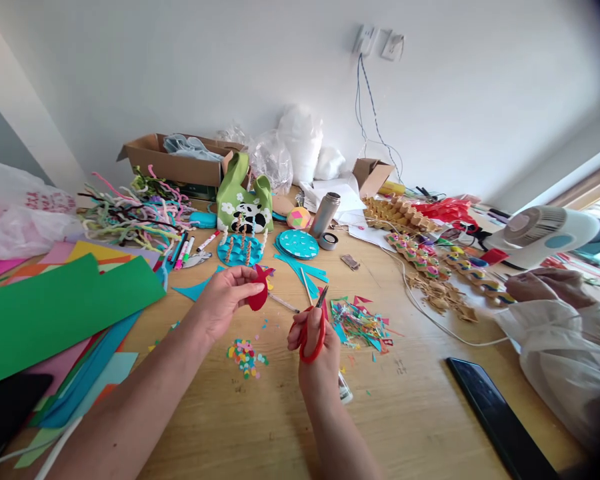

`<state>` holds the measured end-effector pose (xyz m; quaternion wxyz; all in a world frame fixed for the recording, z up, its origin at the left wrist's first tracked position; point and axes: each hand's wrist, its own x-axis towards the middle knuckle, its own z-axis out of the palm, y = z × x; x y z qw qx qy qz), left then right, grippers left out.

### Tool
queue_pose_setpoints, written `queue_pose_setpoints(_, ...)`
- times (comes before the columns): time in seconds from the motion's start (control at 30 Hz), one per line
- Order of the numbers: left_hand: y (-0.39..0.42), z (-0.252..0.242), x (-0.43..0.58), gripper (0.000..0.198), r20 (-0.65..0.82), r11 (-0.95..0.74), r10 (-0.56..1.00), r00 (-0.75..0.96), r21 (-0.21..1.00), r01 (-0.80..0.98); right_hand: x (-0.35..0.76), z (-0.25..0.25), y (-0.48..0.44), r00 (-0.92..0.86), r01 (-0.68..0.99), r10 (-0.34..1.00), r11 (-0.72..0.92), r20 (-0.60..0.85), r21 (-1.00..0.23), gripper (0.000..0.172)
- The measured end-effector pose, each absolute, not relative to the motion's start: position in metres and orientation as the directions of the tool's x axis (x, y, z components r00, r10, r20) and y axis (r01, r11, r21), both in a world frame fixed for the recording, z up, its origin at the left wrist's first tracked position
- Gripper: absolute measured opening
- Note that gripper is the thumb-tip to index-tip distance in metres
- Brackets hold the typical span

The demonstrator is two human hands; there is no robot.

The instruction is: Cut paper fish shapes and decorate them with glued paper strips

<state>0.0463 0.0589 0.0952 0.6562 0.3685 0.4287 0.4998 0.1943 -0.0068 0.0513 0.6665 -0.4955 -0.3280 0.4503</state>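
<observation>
Between the thumb and fingers of my left hand is a dark red paper cutout, held up over the table. My right hand grips red-handled scissors, whose dark blades point up and away from me, apart from the paper. Below and between the hands lies a small heap of colourful paper dots. Right of the scissors is a pile of thin paper scraps. Beyond the hands sit a round blue piece with twisted sticks and a patterned blue disc.
Green paper sheets cover the left side, with pipe cleaners behind. A metal bottle stands near the middle. On the right are a phone, a white fan, a cable and another person's hands.
</observation>
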Motion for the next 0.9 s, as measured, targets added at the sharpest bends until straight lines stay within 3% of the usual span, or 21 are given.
queue_pose_setpoints(0.2,0.032,0.104,0.038,0.018,-0.099,0.130,0.985,0.142,0.964,-0.233,0.196,0.047,-0.007,0.408,-0.285,0.912,0.180,0.051,-0.941,0.046)
queue_pose_setpoints(0.33,-0.007,0.091,0.021,0.006,0.036,-0.052,0.991,0.128,0.991,0.120,0.195,0.049,-0.009,0.389,-0.265,0.918,0.188,0.074,-0.946,0.046)
queue_pose_setpoints(0.43,-0.045,0.062,0.007,0.011,0.337,-0.355,0.933,0.124,0.813,0.461,0.194,0.051,-0.011,0.380,-0.243,0.920,0.198,0.094,-0.950,0.045)
queue_pose_setpoints(0.5,-0.070,0.039,0.000,0.019,0.440,-0.460,0.877,0.194,0.650,0.605,0.193,0.051,-0.011,0.379,-0.233,0.919,0.206,0.106,-0.950,0.044)
queue_pose_setpoints(0.7,-0.115,0.008,-0.011,0.026,0.349,-0.497,0.857,0.380,0.363,0.788,0.190,0.052,-0.015,0.342,-0.159,0.926,0.225,0.161,-0.961,0.044)
queue_pose_setpoints(0.9,-0.123,0.012,-0.016,0.045,0.378,-0.567,0.807,0.453,0.282,0.774,0.188,0.051,-0.018,0.278,-0.094,0.936,0.248,0.214,-0.964,0.042)
